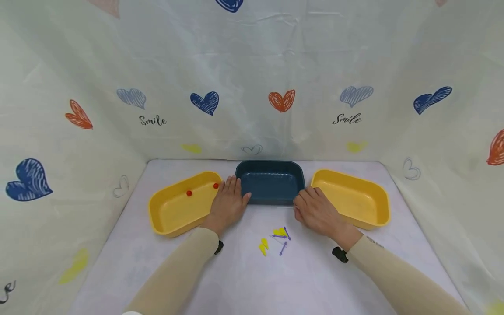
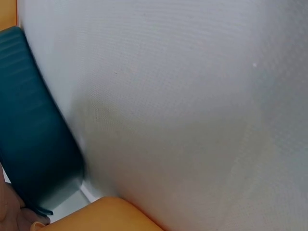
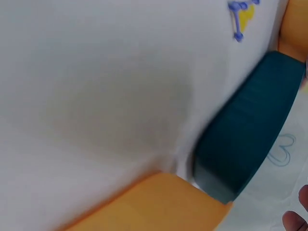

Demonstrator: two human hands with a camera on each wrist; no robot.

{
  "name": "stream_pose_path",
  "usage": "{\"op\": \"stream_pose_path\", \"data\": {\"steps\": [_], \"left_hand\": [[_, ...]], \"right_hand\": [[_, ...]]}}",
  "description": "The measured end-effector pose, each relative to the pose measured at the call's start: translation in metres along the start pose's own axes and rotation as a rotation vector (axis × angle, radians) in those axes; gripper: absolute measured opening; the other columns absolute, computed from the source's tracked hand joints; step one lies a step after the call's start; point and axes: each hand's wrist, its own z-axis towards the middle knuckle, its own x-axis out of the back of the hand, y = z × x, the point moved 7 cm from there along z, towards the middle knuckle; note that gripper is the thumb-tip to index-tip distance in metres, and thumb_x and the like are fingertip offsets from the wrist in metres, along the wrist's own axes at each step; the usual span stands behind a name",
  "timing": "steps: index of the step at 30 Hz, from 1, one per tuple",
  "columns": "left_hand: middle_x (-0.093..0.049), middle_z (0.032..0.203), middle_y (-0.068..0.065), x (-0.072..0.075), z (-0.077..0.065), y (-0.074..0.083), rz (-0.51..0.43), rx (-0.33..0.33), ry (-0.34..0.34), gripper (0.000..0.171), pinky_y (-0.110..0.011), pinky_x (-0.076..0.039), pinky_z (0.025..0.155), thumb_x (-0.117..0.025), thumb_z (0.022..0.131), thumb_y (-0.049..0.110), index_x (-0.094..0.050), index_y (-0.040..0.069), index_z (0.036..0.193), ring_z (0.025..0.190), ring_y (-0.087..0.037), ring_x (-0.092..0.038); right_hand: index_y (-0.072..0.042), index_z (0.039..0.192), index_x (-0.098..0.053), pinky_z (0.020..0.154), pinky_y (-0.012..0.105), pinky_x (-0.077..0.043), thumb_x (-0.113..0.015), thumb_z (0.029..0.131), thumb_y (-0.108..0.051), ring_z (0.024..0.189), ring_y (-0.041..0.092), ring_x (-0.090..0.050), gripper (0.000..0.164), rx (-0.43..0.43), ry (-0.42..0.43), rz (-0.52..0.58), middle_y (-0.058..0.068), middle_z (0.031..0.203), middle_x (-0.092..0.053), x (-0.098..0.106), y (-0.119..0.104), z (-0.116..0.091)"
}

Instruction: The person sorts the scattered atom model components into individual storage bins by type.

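My left hand point(image 1: 229, 202) lies with its fingers straight, over the near right end of the left yellow tray point(image 1: 157, 214) and against the left edge of the dark blue tray point(image 1: 271, 183). At the blue tray's near right corner, my right hand point(image 1: 315, 209) has curled fingers. A thin pale stick point(image 1: 284, 207) runs left from its thumb side, pinched there. On the table nearer to me lie several small yellow cone-shaped pieces point(image 1: 263, 247) and purple rods with knobbed ends point(image 1: 283, 248). In the right wrist view, two fingertips point(image 3: 293, 221) show at the lower right edge.
Two small red balls point(image 1: 189, 193) sit in the left yellow tray. Another yellow tray point(image 1: 379, 210) stands angled on the right. White cloth point(image 1: 248, 65) printed with hearts hangs behind and at both sides of the white table point(image 1: 244, 284).
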Motion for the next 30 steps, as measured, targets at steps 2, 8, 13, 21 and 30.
{"op": "stream_pose_path", "data": {"steps": [2, 8, 13, 21, 30], "left_hand": [[-0.011, 0.165, -0.014, 0.000, 0.000, 0.001, 0.003, -0.005, 0.003, 0.077, -0.046, -0.010, 0.124, -0.025, 0.102, 0.059, -0.015, 0.005, 0.156, 0.153, -0.028, -0.010], [-0.009, 0.165, -0.013, -0.001, 0.000, 0.002, 0.021, 0.008, -0.018, 0.078, -0.045, -0.008, 0.124, -0.021, 0.101, 0.061, -0.012, 0.006, 0.157, 0.153, -0.027, -0.008], [-0.012, 0.165, -0.013, 0.001, -0.002, 0.002, 0.011, 0.011, -0.005, 0.077, -0.045, -0.008, 0.124, -0.027, 0.102, 0.058, -0.014, 0.005, 0.156, 0.153, -0.028, -0.009], [-0.016, 0.163, -0.015, 0.003, -0.004, 0.009, -0.027, -0.003, 0.006, 0.076, -0.047, -0.011, 0.124, -0.026, 0.102, 0.057, -0.016, 0.004, 0.156, 0.153, -0.028, -0.010], [-0.020, 0.162, -0.015, 0.008, 0.005, 0.002, 0.059, 0.019, 0.042, 0.072, -0.050, -0.013, 0.123, -0.026, 0.104, 0.053, -0.021, 0.003, 0.155, 0.152, -0.029, -0.015]], "right_hand": [[-0.010, 0.092, -0.051, 0.072, 0.036, -0.035, -0.045, 0.095, -0.028, 0.081, 0.027, -0.041, 0.019, -0.009, 0.002, -0.006, 0.005, 0.083, -0.045, 0.000, 0.005, 0.009], [-0.008, 0.091, -0.051, 0.071, 0.036, -0.033, -0.042, 0.097, -0.027, 0.080, 0.028, -0.040, 0.022, -0.037, -0.018, -0.036, 0.006, 0.082, -0.044, -0.005, 0.021, 0.040], [-0.008, 0.090, -0.048, 0.070, 0.035, -0.030, -0.044, 0.098, -0.026, 0.080, 0.026, -0.038, 0.020, -0.073, -0.018, -0.025, 0.005, 0.079, -0.039, -0.014, 0.030, 0.060], [-0.009, 0.090, -0.050, 0.072, 0.035, -0.032, -0.049, 0.097, -0.025, 0.083, 0.026, -0.040, 0.018, -0.136, -0.054, 0.027, 0.004, 0.080, -0.042, -0.032, 0.031, 0.076], [-0.010, 0.092, -0.051, 0.071, 0.034, -0.031, -0.049, 0.098, -0.027, 0.083, 0.024, -0.040, 0.018, -0.161, -0.097, 0.063, 0.002, 0.081, -0.043, -0.047, 0.023, 0.085]]}}
